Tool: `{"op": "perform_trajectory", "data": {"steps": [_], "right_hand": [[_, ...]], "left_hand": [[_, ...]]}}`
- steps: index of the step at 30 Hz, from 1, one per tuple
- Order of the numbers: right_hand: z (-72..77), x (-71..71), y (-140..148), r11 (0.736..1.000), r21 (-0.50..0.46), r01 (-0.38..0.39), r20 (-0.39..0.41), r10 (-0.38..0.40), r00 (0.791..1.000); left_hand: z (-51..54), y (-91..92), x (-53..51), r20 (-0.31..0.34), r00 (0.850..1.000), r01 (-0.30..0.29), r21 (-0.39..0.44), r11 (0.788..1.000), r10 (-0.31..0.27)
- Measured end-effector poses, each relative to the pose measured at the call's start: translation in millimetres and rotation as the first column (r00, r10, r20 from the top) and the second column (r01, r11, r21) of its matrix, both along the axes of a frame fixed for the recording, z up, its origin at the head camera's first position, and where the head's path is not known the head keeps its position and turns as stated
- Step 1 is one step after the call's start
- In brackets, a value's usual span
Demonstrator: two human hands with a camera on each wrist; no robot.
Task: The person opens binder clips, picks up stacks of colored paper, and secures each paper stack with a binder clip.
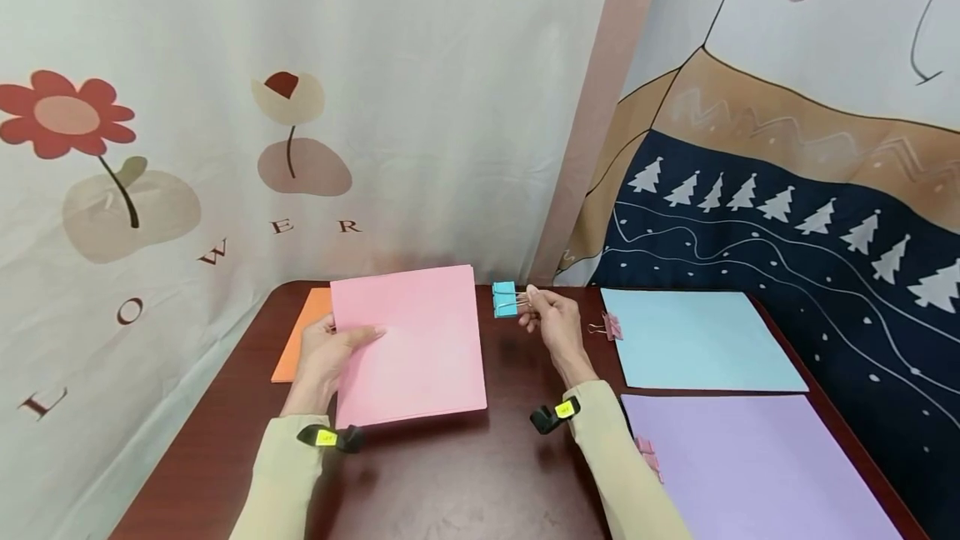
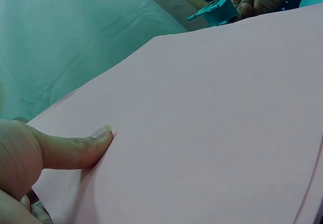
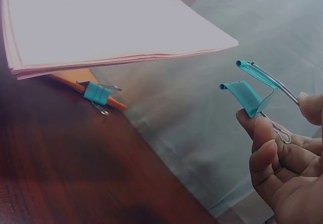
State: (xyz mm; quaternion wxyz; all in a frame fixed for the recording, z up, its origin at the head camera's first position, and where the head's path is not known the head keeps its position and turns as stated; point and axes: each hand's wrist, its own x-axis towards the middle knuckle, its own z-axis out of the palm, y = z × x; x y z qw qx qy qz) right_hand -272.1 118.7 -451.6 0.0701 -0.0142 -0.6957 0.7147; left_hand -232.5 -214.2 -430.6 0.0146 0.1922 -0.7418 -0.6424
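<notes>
A stack of pink paper (image 1: 423, 348) is held up over the table by my left hand (image 1: 324, 358), thumb (image 2: 75, 151) flat on its face and the other fingers mostly hidden behind. To the right of the stack, my right hand (image 1: 557, 325) pinches a blue binder clip (image 1: 505, 300) by its wire handles. In the right wrist view the clip's jaws (image 3: 247, 95) are spread wide and face the pink stack's edge, with a gap between them. Several sheet edges show along the stack's side.
Orange paper (image 1: 306, 336) lies behind the left hand, with another blue binder clip (image 3: 97, 93) on its edge. On the right of the brown table (image 1: 420, 490) are light blue paper (image 1: 697, 340) and purple paper (image 1: 750, 465), each with a pink binder clip. A printed curtain (image 1: 450, 107) hangs behind.
</notes>
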Motion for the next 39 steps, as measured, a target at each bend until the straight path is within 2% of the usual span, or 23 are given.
{"op": "perform_trajectory", "data": {"steps": [8,23,39], "right_hand": [[-7.5,8.0,-3,1.0,-0.012,0.005,-0.04,-0.006,0.999],[-12.4,14.8,-15,1.0,-0.011,-0.005,-0.106,0.004,0.994],[-19.4,17.4,-32,0.999,-0.01,-0.038,-0.08,0.037,0.996]], "left_hand": [[3.9,2.7,3.0,0.004,1.0,0.004,-0.012,1.0,-0.004],[2.3,8.2,3.4,-0.03,1.0,0.006,0.016,1.0,-0.005],[-3.9,12.9,1.6,-0.008,1.0,-0.002,0.012,1.0,0.002]]}}
